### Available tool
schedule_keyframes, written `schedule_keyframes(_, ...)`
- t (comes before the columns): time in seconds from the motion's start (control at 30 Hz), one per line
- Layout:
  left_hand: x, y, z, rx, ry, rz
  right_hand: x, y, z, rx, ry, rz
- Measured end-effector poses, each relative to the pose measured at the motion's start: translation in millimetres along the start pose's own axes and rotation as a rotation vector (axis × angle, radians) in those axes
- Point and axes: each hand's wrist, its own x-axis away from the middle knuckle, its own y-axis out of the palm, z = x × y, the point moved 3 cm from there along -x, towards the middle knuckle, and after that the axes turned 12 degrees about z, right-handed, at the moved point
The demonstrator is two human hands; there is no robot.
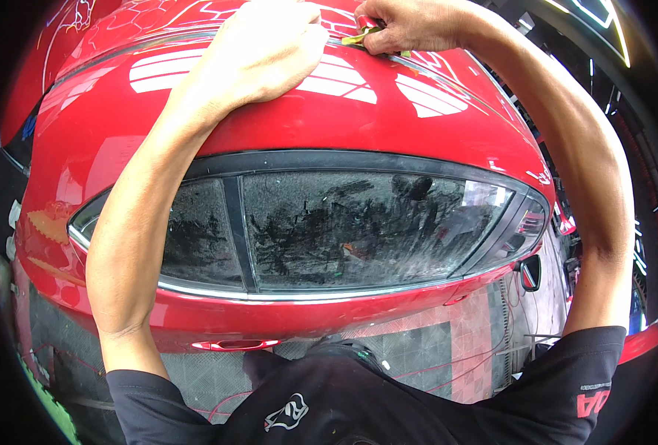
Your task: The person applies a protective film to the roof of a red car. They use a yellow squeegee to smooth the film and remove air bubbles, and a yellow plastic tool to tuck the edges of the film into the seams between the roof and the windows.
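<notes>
Both my arms stretch over the glossy red car roof [284, 122]. At its upper part my right hand [421, 24] is closed around a small red and yellow-green piece [364, 33], whose exact kind I cannot make out. The piece is at a dark trim strip [436, 74] running along the roof. Left of it, my left hand [273, 48] rests by the same strip with its fingers curled. Strong light washes this hand out, and whatever its fingers may hold is hidden.
Below the roof edge are the car's dusty, smeared side windows [358, 230] with a dark pillar between them. A door handle [236, 345] and side mirror [529, 273] stick out toward me. Thin red lines [447, 380] cross the grey and red tiled floor [418, 352].
</notes>
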Motion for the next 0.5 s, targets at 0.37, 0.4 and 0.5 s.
schedule_keyframes(0.37,1.4,-5.4,7.7,-0.002,-0.001,-0.029,21.0,-19.4,-17.2,0.040,0.021,0.080)
schedule_keyframes(0.4,0.9,-7.7,7.6,-0.053,0.058,-0.024,19.0,-18.9,-15.5,0.077,-0.011,0.110)
schedule_keyframes(0.5,1.9,-4.1,5.5,-0.128,0.160,-0.013,11.8,-8.6,-4.6,0.097,-0.054,0.178)
